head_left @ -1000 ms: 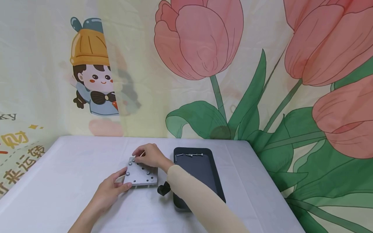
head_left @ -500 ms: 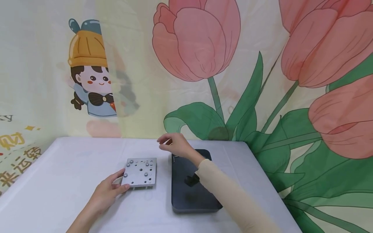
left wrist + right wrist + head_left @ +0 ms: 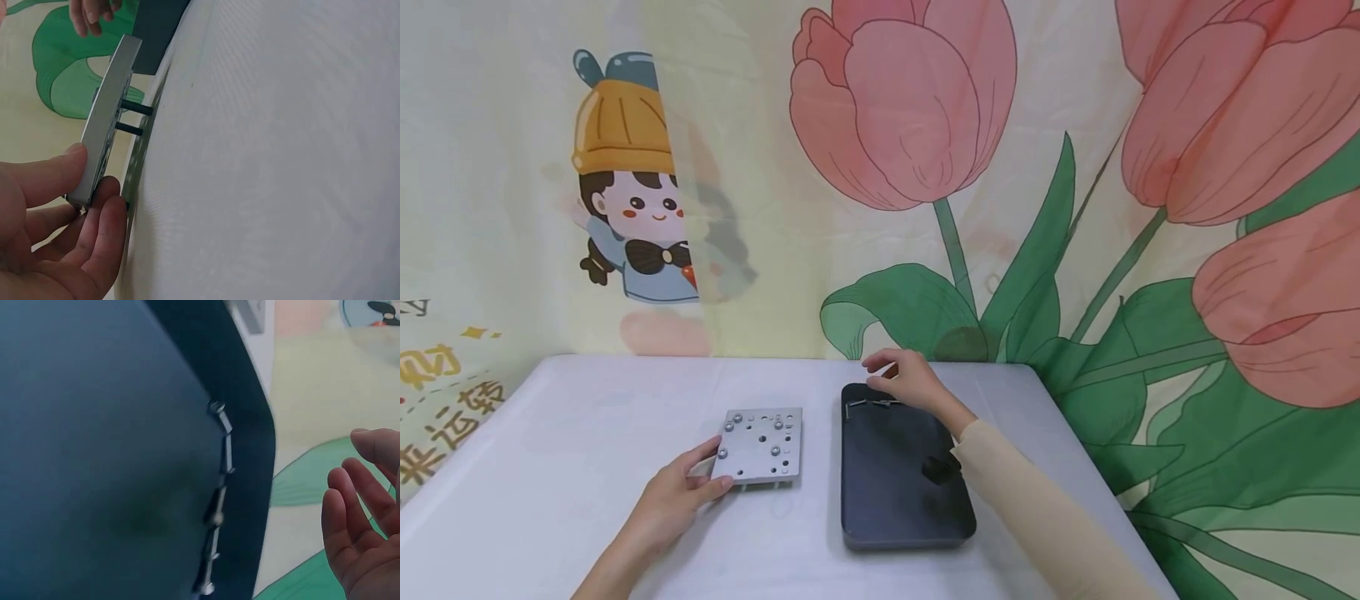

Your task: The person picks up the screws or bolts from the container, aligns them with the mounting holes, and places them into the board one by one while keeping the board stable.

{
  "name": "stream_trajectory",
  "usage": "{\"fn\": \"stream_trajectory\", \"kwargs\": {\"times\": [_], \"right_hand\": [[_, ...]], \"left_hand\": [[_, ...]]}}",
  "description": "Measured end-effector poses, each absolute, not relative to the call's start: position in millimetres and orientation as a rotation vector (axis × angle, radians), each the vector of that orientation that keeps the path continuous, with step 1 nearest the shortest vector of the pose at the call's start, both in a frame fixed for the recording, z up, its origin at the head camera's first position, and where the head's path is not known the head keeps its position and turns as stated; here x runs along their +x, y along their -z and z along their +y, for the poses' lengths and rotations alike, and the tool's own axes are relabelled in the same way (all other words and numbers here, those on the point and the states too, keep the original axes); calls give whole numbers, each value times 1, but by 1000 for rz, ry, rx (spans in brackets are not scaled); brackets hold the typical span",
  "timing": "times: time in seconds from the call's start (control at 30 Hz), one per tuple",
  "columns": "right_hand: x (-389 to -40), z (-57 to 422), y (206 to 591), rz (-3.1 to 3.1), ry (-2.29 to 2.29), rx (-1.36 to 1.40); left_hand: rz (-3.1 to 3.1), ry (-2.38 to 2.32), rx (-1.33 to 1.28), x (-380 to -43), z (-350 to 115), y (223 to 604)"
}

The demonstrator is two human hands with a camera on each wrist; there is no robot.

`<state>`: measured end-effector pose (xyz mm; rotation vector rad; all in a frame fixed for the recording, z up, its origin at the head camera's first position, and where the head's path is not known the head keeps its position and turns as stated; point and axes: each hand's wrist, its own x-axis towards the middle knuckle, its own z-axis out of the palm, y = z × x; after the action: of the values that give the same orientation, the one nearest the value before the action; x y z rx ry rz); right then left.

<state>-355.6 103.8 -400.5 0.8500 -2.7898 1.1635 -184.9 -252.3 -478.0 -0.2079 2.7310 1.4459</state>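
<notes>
My left hand (image 3: 673, 493) grips the near left corner of a square metal plate (image 3: 752, 454), thumb on one side and fingers underneath. Several screws (image 3: 776, 451) stand in holes of the plate, heads up. In the left wrist view, dark screw shanks (image 3: 134, 107) stick out below the plate (image 3: 103, 125), over the white cloth. My right hand (image 3: 917, 385) hovers over the far end of a black tray (image 3: 880, 546), with nothing between its parted, loosely bent fingers. Several screws (image 3: 215, 519) lie in a row along the tray's far wall in the right wrist view.
A white cloth covers the table (image 3: 625, 417), and the tray stands to the right of the plate. Behind the table's far edge hangs a backdrop (image 3: 760, 250) printed with tulips and a cartoon figure. A black wrist device (image 3: 938, 471) hangs at the right sleeve.
My right hand has left the far left corner of the plate and moved right, to above the tray's far end. The left hand keeps its grip on the plate.
</notes>
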Motion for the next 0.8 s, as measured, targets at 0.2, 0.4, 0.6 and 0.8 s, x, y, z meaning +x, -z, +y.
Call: {"fn": "stream_trajectory", "kwargs": {"times": [0.2,0.4,0.6,0.8], "right_hand": [[-362,123,414,-2818,-1134,790],[-366,135,423,-2848,-1138,779],[-367,137,434,-2893,-1111,794],[-365,136,435,-2966,-1063,743]], "left_hand": [[2731,-1449,-209,-185,-253,479],[2733,-1440,-214,-186,-253,480],[2740,-1438,-203,-185,-253,481],[2740,-1445,-194,-185,-253,480]]}}
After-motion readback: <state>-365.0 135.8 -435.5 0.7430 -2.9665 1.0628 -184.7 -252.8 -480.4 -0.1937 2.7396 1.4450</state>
